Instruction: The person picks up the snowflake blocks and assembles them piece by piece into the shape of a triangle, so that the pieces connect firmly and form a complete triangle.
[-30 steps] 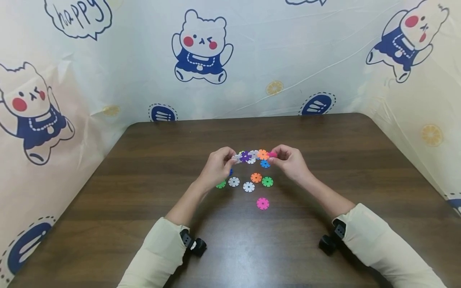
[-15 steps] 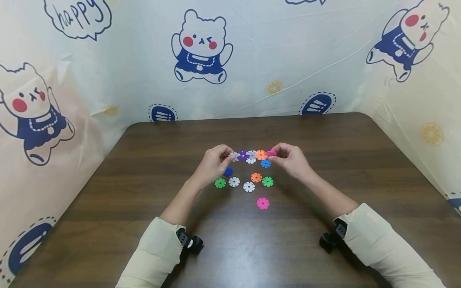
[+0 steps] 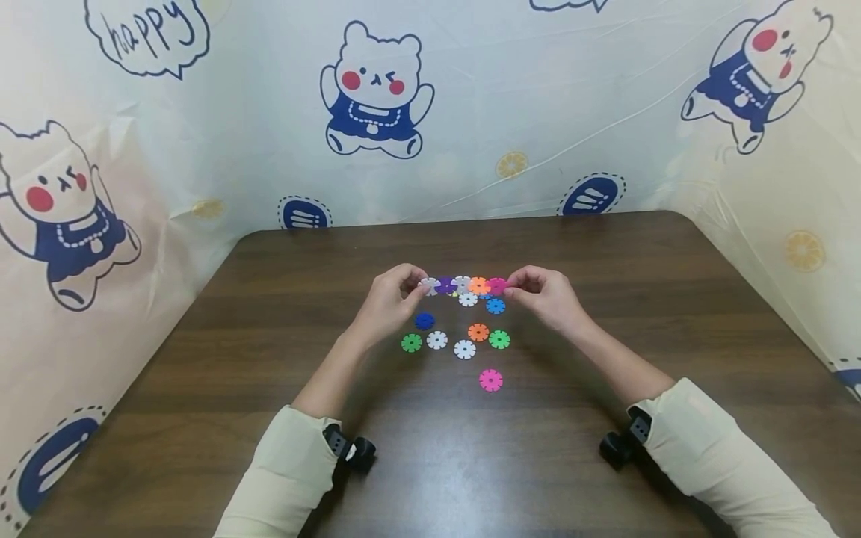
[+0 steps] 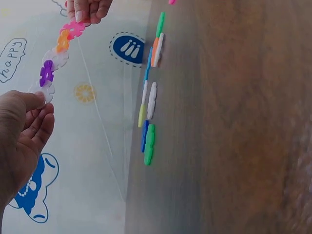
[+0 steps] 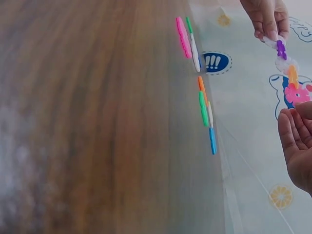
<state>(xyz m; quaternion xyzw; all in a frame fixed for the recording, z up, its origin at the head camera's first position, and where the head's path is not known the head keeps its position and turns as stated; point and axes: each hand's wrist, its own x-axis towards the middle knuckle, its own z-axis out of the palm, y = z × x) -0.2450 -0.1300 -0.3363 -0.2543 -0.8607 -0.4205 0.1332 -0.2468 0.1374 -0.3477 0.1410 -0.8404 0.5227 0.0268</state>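
A chain of linked snowflake discs (image 3: 462, 285) stretches between my two hands, raised above the table. From left to right it runs white, purple, white, orange and pink. My left hand (image 3: 386, 300) pinches the white end disc (image 4: 45, 91) between thumb and fingers. At the other end my right hand (image 3: 548, 300) pinches the pink disc (image 5: 296, 94). Loose discs lie flat below the chain, among them a dark blue one (image 3: 424, 321), a green one (image 3: 412, 343), an orange one (image 3: 478, 332) and a light blue one (image 3: 495, 306). Some discs behind the chain are partly hidden.
Nearer the front lies a single pink disc (image 3: 491, 380). A white disc (image 3: 465, 350) and a second green disc (image 3: 499, 339) sit close together. The brown wooden table (image 3: 605, 261) ends at a printed curtain (image 3: 471, 112) behind it.
Both hands have shifted slightly left and up with the chain. The pink end disc has turned to show more of its face, and the dark blue and green discs at left are uncovered.
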